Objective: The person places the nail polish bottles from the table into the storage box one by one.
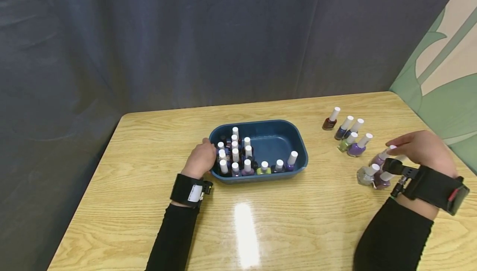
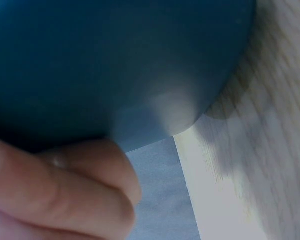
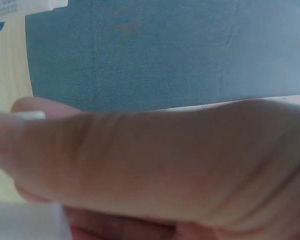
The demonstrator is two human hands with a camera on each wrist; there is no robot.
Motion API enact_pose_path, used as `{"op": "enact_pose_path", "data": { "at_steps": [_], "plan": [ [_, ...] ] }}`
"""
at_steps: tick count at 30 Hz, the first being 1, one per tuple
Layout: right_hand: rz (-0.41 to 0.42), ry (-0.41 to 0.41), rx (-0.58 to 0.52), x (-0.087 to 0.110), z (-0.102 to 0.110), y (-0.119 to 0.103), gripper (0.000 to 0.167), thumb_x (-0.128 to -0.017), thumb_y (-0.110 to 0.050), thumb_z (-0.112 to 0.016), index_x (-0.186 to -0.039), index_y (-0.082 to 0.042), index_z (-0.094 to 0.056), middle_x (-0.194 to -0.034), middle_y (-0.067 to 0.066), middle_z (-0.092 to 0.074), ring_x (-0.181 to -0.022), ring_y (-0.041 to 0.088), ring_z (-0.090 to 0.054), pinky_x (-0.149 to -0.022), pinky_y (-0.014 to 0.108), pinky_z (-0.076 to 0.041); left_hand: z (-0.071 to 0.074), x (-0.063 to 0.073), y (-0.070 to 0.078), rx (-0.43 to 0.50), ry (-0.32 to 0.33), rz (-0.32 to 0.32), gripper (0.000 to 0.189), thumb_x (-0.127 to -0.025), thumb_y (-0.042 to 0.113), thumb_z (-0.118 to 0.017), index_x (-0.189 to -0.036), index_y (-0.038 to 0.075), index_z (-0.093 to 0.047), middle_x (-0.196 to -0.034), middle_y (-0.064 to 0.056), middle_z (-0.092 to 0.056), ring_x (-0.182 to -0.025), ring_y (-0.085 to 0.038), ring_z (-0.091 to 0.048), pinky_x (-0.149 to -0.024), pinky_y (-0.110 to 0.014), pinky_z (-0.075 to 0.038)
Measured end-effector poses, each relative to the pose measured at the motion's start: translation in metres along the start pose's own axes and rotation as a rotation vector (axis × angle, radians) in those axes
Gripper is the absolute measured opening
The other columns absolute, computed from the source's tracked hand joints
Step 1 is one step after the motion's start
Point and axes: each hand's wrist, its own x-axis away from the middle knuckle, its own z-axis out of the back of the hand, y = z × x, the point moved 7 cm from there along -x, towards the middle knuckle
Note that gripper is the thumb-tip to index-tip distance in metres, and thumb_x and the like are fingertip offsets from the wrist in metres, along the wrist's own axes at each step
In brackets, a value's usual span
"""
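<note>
My left hand (image 1: pixel 201 158) grips the left end of a dark blue plastic tray (image 1: pixel 268 177). Curled fingers (image 2: pixel 85 192) press against its wall in the left wrist view. Inside the tray stand several white-capped nail polish bottles, crowded at the left and lined along the front, among them a yellow-green one (image 1: pixel 263 170). At the table's right, my right hand (image 1: pixel 425 151) pinches the white cap of a mauve nail polish bottle (image 1: pixel 378 160) between thumb (image 3: pixel 45 145) and fingers. Close beneath it are a clear bottle (image 1: pixel 364 176) and a dark mauve bottle (image 1: pixel 381 182).
Beyond the tray's right end stand a dark red bottle (image 1: pixel 329 124), a dark blue one (image 1: pixel 340 133), a green one (image 1: pixel 343 145) and a purple one (image 1: pixel 355 150). All are on the wooden table (image 1: pixel 298 225). A dark curtain (image 1: pixel 223 43) hangs behind it.
</note>
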Motion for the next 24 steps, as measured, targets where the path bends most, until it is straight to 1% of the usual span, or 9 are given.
{"op": "enact_pose_path", "data": {
  "at_steps": [2,4,8,10,12,15,22,24],
  "plan": [
    [-0.004,0.016,0.009,0.000,0.001,0.000,0.035,-0.084,-0.015,-0.061,-0.108,0.010,-0.061,-0.114,0.037,-0.052,-0.084,0.040,-0.053,-0.057,0.033,-0.043,0.000,0.000,0.000,-0.003,-0.002,0.002,0.037,-0.100,0.018,-0.030,-0.120,-0.011,-0.040,-0.081,-0.025,-0.061,-0.052,-0.023,-0.060,-0.048,-0.029,-0.046],
    [-0.013,0.024,0.011,0.001,0.001,0.000,0.033,-0.084,-0.013,-0.060,-0.108,0.010,-0.060,-0.117,0.038,-0.048,-0.091,0.046,-0.053,-0.059,0.037,-0.044,0.000,0.000,-0.001,-0.002,-0.005,0.007,0.037,-0.100,0.018,-0.030,-0.121,-0.011,-0.039,-0.082,-0.024,-0.061,-0.053,-0.023,-0.060,-0.048,-0.029,-0.045],
    [-0.018,0.047,0.007,0.002,0.001,-0.002,0.032,-0.086,-0.011,-0.059,-0.108,0.011,-0.060,-0.118,0.038,-0.048,-0.092,0.048,-0.052,-0.058,0.037,-0.043,0.000,0.000,-0.001,0.006,-0.004,0.009,0.037,-0.100,0.018,-0.030,-0.120,-0.011,-0.039,-0.082,-0.024,-0.061,-0.054,-0.024,-0.060,-0.048,-0.029,-0.045],
    [0.007,0.072,0.021,0.001,0.003,-0.005,0.032,-0.087,-0.012,-0.058,-0.108,0.012,-0.059,-0.117,0.038,-0.048,-0.092,0.048,-0.053,-0.057,0.035,-0.043,0.000,0.000,-0.001,0.007,-0.002,0.007,0.036,-0.100,0.017,-0.030,-0.120,-0.011,-0.040,-0.081,-0.024,-0.061,-0.054,-0.024,-0.060,-0.048,-0.029,-0.045],
    [0.029,0.097,0.031,0.002,0.006,-0.007,0.032,-0.089,-0.013,-0.056,-0.108,0.012,-0.059,-0.117,0.039,-0.048,-0.093,0.050,-0.052,-0.058,0.037,-0.043,0.001,0.001,0.000,0.010,0.002,0.004,0.036,-0.100,0.017,-0.030,-0.119,-0.011,-0.040,-0.081,-0.024,-0.061,-0.054,-0.025,-0.060,-0.048,-0.029,-0.045],
    [0.041,0.128,0.036,0.002,0.009,-0.010,0.033,-0.091,-0.014,-0.054,-0.109,0.013,-0.058,-0.118,0.039,-0.047,-0.097,0.052,-0.050,-0.061,0.043,-0.044,0.001,0.001,0.000,0.009,0.010,-0.004,0.035,-0.099,0.017,-0.029,-0.118,-0.011,-0.041,-0.080,-0.024,-0.061,-0.054,-0.025,-0.060,-0.048,-0.029,-0.045],
    [0.006,0.208,0.008,0.009,0.017,-0.018,0.035,-0.095,-0.020,-0.048,-0.111,0.010,-0.057,-0.118,0.037,-0.048,-0.102,0.053,-0.045,-0.069,0.053,-0.042,0.002,0.001,0.001,0.006,0.013,-0.007,0.036,-0.099,0.017,-0.029,-0.118,-0.012,-0.041,-0.080,-0.025,-0.061,-0.054,-0.025,-0.060,-0.049,-0.030,-0.046],
    [0.002,0.250,0.001,0.014,0.020,-0.023,0.034,-0.095,-0.019,-0.048,-0.111,0.010,-0.057,-0.117,0.037,-0.049,-0.102,0.053,-0.044,-0.067,0.051,-0.042,0.001,0.001,0.000,0.009,0.011,-0.004,0.037,-0.099,0.017,-0.028,-0.119,-0.012,-0.040,-0.081,-0.025,-0.061,-0.054,-0.025,-0.060,-0.049,-0.030,-0.045]
  ]
}}
